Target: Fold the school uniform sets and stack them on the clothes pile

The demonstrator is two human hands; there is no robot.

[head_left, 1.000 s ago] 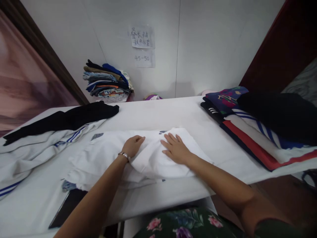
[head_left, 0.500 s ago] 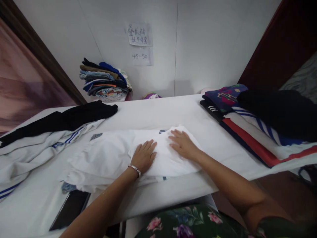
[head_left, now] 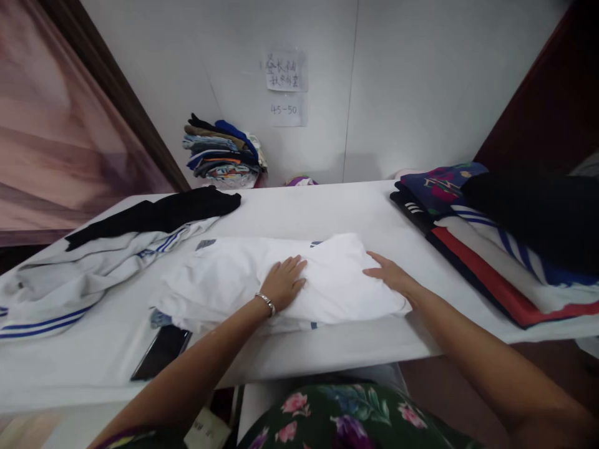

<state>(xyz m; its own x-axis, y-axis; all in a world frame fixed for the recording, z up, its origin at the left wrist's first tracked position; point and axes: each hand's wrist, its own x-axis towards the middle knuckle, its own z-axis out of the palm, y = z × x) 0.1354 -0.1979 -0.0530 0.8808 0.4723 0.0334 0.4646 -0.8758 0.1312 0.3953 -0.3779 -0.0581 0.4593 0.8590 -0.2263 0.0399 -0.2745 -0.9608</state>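
A white garment [head_left: 332, 287], partly folded, lies spread along the front of the white table, with small dark patches on its edges. My left hand [head_left: 283, 284], with a bracelet at the wrist, rests flat on the middle of the cloth, fingers stretched out. At the garment's right end is my right hand [head_left: 392, 274]. Its visible fingers are apart and touch the folded cloth, while the thumb side is partly hidden. A bit of blue fabric [head_left: 160, 318] shows at the garment's left end, beside a dark flat object [head_left: 161, 352].
Black clothing [head_left: 163, 215] and a white garment with blue stripes [head_left: 107, 268] lie at the left. Folded clothes, including a red-and-white one [head_left: 486, 268], are stacked at the right. Another clothes pile [head_left: 222, 153] stands at the back, below paper signs [head_left: 286, 72] on the wall.
My right hand has slid right, from the top of the white cloth to its right end. My left hand stays flat on the garment. The camera view has shifted somewhat.
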